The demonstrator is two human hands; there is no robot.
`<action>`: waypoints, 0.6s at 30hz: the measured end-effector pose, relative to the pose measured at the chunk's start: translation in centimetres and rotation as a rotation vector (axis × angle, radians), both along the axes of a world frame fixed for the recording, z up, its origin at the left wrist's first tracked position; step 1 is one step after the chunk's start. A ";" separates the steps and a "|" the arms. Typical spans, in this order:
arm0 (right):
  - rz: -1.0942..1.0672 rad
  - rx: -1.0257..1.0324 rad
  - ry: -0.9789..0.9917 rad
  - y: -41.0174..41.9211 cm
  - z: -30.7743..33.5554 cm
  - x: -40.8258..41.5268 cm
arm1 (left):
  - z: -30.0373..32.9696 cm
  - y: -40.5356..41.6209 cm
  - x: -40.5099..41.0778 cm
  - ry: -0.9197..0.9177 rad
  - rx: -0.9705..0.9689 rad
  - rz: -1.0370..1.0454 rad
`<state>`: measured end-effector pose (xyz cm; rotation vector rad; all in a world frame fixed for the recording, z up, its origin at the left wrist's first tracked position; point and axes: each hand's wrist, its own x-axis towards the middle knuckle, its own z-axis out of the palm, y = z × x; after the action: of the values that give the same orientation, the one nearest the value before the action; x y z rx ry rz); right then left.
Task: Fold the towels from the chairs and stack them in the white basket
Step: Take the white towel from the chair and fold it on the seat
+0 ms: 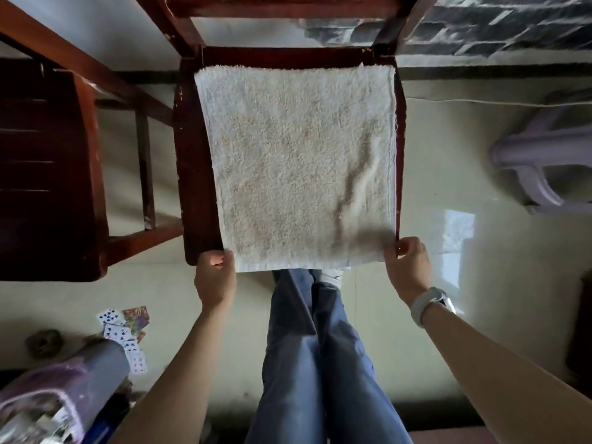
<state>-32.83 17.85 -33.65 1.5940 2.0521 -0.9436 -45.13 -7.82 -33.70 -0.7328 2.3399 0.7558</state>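
Towel (298,161) flat on chair (192,174); my left hand (215,277) and right hand (407,267) pinch near corners. Soft, light, floppy: I'd grip corners.

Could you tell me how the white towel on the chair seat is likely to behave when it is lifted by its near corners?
The towel would probably sag, not hold flat: a soft wrinkle already runs near the right hand. Its looped terry pile should grip well, so the left hand is unlikely to slip. It looks light, and it lies flat on the chair.
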 end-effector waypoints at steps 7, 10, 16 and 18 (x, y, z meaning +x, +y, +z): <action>-0.028 0.004 0.057 -0.5 -0.7 -0.1 | -0.7 0.3 0.9 0.025 0.052 0.067; -0.082 -0.006 0.061 -0.5 -0.7 -0.2 | -0.5 0.2 1.0 0.016 0.165 0.191; -0.093 -0.058 0.019 -0.6 0.2 0.3 | 0.5 -0.3 1.1 -0.072 0.307 0.251; -0.099 -0.051 0.091 -0.3 0.7 0.2 | 1.1 -0.2 0.8 -0.090 0.267 0.204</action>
<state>-32.64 17.59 -32.98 1.6673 2.0072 -1.1131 -44.31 -8.00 -32.63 -0.8737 2.0518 1.0760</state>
